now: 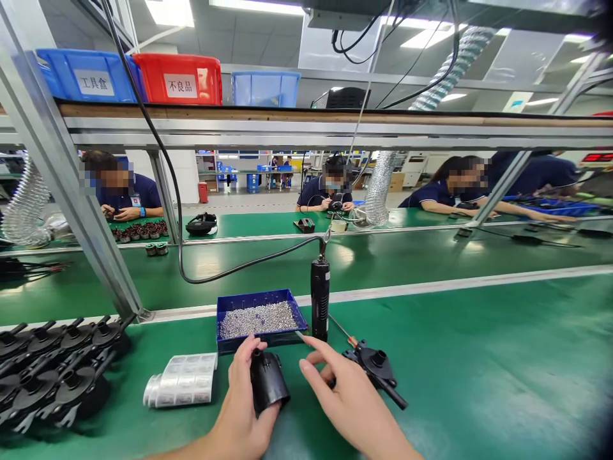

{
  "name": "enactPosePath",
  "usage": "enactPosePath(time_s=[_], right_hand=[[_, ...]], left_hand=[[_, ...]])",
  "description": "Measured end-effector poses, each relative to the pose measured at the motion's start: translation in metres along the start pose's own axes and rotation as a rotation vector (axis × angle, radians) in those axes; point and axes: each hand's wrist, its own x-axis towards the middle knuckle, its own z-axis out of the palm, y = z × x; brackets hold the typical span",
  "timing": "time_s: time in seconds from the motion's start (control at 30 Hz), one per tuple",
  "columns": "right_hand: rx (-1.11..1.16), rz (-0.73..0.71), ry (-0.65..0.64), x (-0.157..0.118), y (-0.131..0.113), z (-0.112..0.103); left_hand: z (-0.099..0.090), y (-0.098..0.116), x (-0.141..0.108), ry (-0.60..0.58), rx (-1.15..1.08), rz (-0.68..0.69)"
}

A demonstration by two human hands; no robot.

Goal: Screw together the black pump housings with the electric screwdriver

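My left hand (pixel 246 402) is wrapped round a black cylindrical housing (pixel 269 382), tilted over the green bench. To its right, my right hand (pixel 342 390) is raised with thumb and forefinger apart; its other fingers are curled and partly hidden, and nothing shows between thumb and forefinger. Just beyond both hands sits a blue tray (pixel 221 316) of small shiny metal parts. A black power screwdriver (pixel 320 300) hangs upright from a cable beside the tray. Right of my right hand lies a black part with a round boss (pixel 378 364). A roll of silvery labels (pixel 184 380) lies left of my left hand.
Rows of black assemblies (pixel 71 383) fill the left of the green bench (pixel 479 358). A metal post (pixel 81 191) rises at the left, and a black cable (pixel 205 280) loops ahead. Several people work across the bench. Bins (pixel 179 80) stand on the overhead shelf.
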Motion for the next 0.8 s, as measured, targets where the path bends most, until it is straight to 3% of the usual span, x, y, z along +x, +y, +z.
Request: enactPosePath(time_s=[0.13,0.33,0.53,0.8], right_hand=[[0.257,-0.047,0.092,0.000,-0.009,0.000],[0.461,0.066,-0.170,-0.010,-0.031,0.011],[0.450,0.166,-0.225,-0.010,-0.033,0.012],[0.367,0.114,-0.214,-0.017,-0.030,0.026]], left_hand=[[0.001,-0.005,0.005,-0.016,-0.155,0.076],[-0.004,-0.002,0.006,-0.053,-0.156,0.287],[-0.004,-0.002,0.004,-0.090,-0.164,0.264],[-0.004,0.000,0.006,-0.036,-0.147,0.224]])
